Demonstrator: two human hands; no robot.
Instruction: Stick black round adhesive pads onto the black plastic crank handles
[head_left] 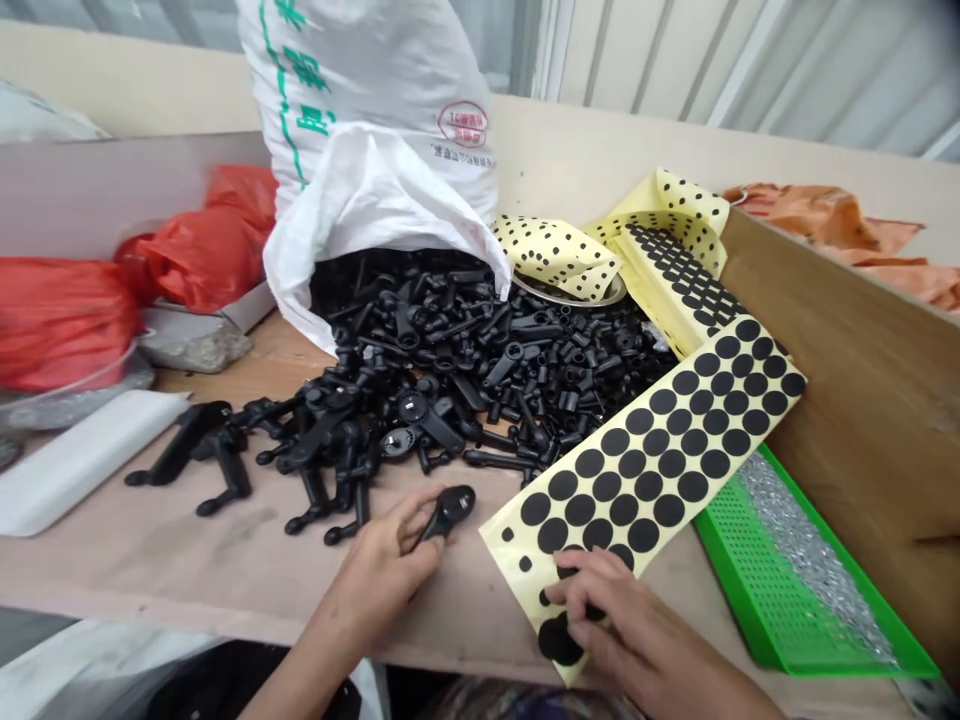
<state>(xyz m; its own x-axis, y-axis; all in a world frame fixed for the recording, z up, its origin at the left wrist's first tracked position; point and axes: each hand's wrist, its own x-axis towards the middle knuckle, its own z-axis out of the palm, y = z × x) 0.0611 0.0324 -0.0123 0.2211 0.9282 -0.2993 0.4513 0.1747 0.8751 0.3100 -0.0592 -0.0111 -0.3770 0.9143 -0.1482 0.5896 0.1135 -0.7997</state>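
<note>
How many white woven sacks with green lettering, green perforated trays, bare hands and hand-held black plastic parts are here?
White woven sack with green lettering: 1
Green perforated plastic tray: 1
Bare left hand and right hand: 2
Black plastic part held in the left hand: 1
Total: 5

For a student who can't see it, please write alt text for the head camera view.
A left hand holds a black part while the right hand touches a pale yellow sheet of black discs. Beyond, many black parts lie heaped at the mouth of a white sack; a green tray of small silvery pieces sits at right.
</note>
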